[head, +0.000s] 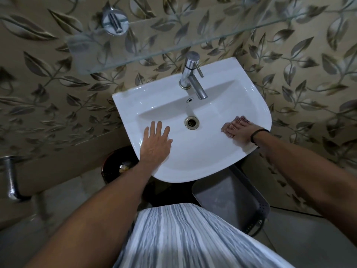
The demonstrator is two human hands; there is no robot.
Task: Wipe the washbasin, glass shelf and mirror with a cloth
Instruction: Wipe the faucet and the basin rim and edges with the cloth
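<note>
A white washbasin (202, 155) hangs on a leaf-patterned wall, with a chrome tap (191, 78) at its back and a drain (191, 122) in the middle. My left hand (155, 144) lies flat inside the bowl to the left of the drain, fingers spread and straight. My right hand (236, 131) rests on the bowl's right side near the rim, fingers stretched out and blurred. A glass shelf (173, 41) runs across the wall above the tap. I see no cloth plainly under either hand. The mirror is out of view.
A round metal bracket (115, 21) holds the shelf at the upper left. Below the basin stand a dark bin (117, 163) on the left and a grey perforated basket (231, 196) on the right. A metal pipe (11, 178) sticks out at the far left.
</note>
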